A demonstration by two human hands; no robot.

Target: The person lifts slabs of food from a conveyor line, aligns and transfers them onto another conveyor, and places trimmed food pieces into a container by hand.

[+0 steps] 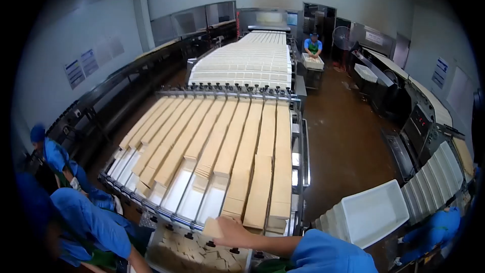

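Note:
My right hand (233, 232) reaches in from the lower right over the near edge of the slatted conveyor (174, 216). Its fingers are closed round a pale tan piece (212, 228), just above a white bin (245, 259) holding many loose pieces. Long rows of tan slabs (242, 144) lie in the conveyor's lanes, packed side by side and ending at uneven lengths. My left hand does not show.
Close on the left, a co-worker in blue (91, 217) leans in; another (60, 159) is behind. One person (313, 46) stands at a far bin. Blue clothing (434, 232) shows lower right, beside stacked white crates (376, 212).

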